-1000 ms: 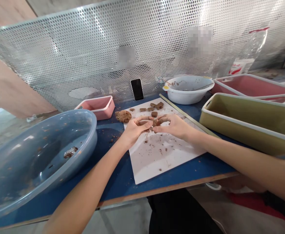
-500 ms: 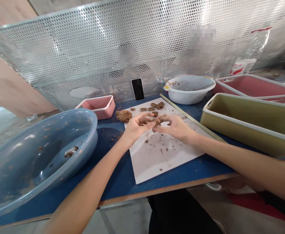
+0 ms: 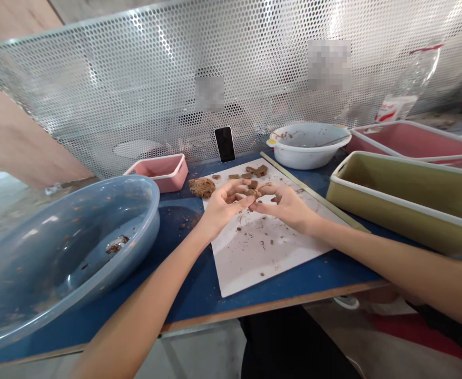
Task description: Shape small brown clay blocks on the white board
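Observation:
Between the fingertips of both hands is a small brown piece of clay (image 3: 253, 193), held just above a white board (image 3: 238, 273). My left hand (image 3: 231, 200) pinches it from the left, and my right hand (image 3: 280, 202) pinches its other side. Fingers partly cover the piece, so its full shape is hidden. Behind the hands, several small brown clay pieces (image 3: 259, 170) lie along the board's far end. A larger rough clay lump (image 3: 202, 187) rests at the board's left edge. Crumbs are scattered over the board.
A large blue basin (image 3: 144, 195) stands at left, near a small pink tub (image 3: 179, 173). A phone (image 3: 225, 144) leans on the mesh screen. At right are a long stick (image 3: 313, 192), a white basin (image 3: 305, 158), a green planter (image 3: 392, 210) and a pink planter (image 3: 416, 134).
The right index finger has lifted slightly and the fingers have shifted a little around the clay. Both hands stay in nearly the same place over the board.

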Available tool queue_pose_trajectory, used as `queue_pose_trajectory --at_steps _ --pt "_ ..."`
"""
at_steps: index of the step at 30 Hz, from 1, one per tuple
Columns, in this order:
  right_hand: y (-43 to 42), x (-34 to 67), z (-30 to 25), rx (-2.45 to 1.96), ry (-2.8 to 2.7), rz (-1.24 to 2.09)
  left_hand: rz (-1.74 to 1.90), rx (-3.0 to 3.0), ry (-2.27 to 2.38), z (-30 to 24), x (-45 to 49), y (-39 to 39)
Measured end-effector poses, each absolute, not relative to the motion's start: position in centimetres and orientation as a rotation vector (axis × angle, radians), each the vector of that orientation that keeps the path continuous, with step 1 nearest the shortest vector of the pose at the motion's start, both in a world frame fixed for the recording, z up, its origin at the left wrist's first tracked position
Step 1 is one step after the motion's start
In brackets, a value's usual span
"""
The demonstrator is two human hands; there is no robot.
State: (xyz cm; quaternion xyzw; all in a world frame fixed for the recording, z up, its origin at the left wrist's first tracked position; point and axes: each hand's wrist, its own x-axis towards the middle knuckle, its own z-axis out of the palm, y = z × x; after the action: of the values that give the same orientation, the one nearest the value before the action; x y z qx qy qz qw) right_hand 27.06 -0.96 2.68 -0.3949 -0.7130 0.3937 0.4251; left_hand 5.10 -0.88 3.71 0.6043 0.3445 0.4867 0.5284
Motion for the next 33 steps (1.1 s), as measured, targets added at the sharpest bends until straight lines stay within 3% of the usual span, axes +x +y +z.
queue_pose_trajectory --at_steps 18,33 --pt "0.0 27.4 2.0 -0.893 -1.707 1.171 1.209 1.485 0.869 3.6 5.0 -0.8" --pt "-0.1 27.3 2.5 -0.979 -1.608 1.130 1.232 1.624 0.960 3.1 4.9 -0.9"
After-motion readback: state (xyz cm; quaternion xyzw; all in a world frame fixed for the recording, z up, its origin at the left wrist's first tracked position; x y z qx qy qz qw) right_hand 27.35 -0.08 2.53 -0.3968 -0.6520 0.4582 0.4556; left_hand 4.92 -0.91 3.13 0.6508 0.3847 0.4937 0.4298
